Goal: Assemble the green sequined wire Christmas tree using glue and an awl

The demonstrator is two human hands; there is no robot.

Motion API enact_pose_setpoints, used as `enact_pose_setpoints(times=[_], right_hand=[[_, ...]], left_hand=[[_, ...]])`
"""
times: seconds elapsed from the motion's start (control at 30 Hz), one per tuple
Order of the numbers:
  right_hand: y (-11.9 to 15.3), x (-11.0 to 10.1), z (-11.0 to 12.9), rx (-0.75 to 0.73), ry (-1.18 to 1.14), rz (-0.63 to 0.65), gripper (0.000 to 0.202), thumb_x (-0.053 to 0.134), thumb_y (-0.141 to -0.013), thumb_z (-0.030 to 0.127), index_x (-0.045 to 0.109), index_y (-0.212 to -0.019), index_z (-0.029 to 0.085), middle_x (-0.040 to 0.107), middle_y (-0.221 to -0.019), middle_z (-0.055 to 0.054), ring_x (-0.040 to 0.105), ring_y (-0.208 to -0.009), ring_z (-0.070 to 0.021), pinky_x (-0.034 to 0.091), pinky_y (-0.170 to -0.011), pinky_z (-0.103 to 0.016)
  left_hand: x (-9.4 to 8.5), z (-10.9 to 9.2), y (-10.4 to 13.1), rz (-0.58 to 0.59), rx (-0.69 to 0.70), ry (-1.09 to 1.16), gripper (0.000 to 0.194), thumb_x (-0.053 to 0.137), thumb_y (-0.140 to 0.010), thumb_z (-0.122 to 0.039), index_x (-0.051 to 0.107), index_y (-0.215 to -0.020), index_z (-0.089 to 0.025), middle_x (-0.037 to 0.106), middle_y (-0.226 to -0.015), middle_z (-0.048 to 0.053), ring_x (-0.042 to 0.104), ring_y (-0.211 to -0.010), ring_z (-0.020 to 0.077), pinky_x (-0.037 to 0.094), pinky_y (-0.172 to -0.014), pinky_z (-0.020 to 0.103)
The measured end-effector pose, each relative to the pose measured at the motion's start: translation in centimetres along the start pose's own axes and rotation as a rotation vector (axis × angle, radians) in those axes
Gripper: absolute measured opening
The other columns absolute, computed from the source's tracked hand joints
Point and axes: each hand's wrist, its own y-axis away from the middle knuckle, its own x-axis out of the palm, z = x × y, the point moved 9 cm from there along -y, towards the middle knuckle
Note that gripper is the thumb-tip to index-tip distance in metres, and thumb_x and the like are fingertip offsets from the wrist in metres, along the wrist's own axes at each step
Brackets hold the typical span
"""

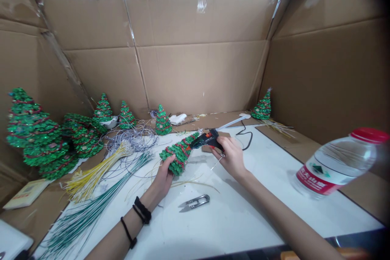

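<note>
A small green Christmas tree (180,155) with red garland lies tilted in my left hand (164,176), its tip pointing up and to the right. My left fingers are closed around its lower end. In my right hand (233,156) is a black and orange glue gun (210,139), a pale glue stick rising from its back. The gun's nozzle is at the tree's upper part; whether it touches I cannot tell. A thin pale strand hangs below my right fingers. Grey thread snips (194,203) lie on the white board (243,219) below the tree.
Several finished-looking trees (36,134) stand at the left, with smaller ones (163,120) along the back and one (262,105) at back right. Yellow (97,172) and green wire bundles (100,207) spread at left. A water bottle (335,166) stands right. Cardboard walls (201,69) enclose the table.
</note>
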Motion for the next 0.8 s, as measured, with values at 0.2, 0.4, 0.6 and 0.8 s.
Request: enact_pose_setpoints(times=[0.2,0.4,0.6,0.8], right_hand=[[0.07,0.08,-0.03,0.007,-0.007,-0.008,0.014,0.054,-0.084,0.025,0.052,-0.096,0.018,0.063,-0.082,-0.007,0.051,-0.071,-0.0210,0.040,-0.062,-0.031],[0.24,0.15,-0.17,0.015,-0.027,-0.007,0.015,0.055,-0.083,0.023,0.051,-0.097,0.018,0.063,-0.082,-0.007,0.051,-0.072,-0.0210,0.041,-0.062,-0.031],[0.19,0.11,-0.12,0.019,-0.039,-0.005,0.015,0.055,-0.083,0.023,0.051,-0.096,0.019,0.062,-0.079,-0.006,0.051,-0.071,-0.0215,0.041,-0.061,-0.032],[0.16,0.21,-0.16,0.020,-0.048,-0.007,0.015,0.056,-0.082,0.023,0.052,-0.095,0.017,0.062,-0.080,-0.007,0.051,-0.072,-0.0214,0.041,-0.062,-0.032]], left_hand=[[-0.06,0.05,-0.18,0.012,0.007,0.001,0.028,0.066,-0.074,-0.031,0.063,-0.097,-0.015,0.068,-0.097,0.005,0.062,-0.091,0.0182,0.045,-0.084,0.029],[0.03,0.05,-0.10,0.019,0.004,0.002,0.027,0.065,-0.074,-0.031,0.063,-0.096,-0.015,0.069,-0.095,0.004,0.062,-0.087,0.0168,0.045,-0.084,0.028],[-0.02,0.07,-0.15,0.014,0.005,0.011,0.029,0.066,-0.074,-0.031,0.063,-0.097,-0.015,0.068,-0.101,0.006,0.062,-0.093,0.0190,0.045,-0.084,0.029],[-0.16,0.17,-0.15,0.010,0.000,0.018,0.028,0.065,-0.074,-0.030,0.063,-0.097,-0.015,0.068,-0.101,0.005,0.062,-0.094,0.0185,0.045,-0.086,0.029]])
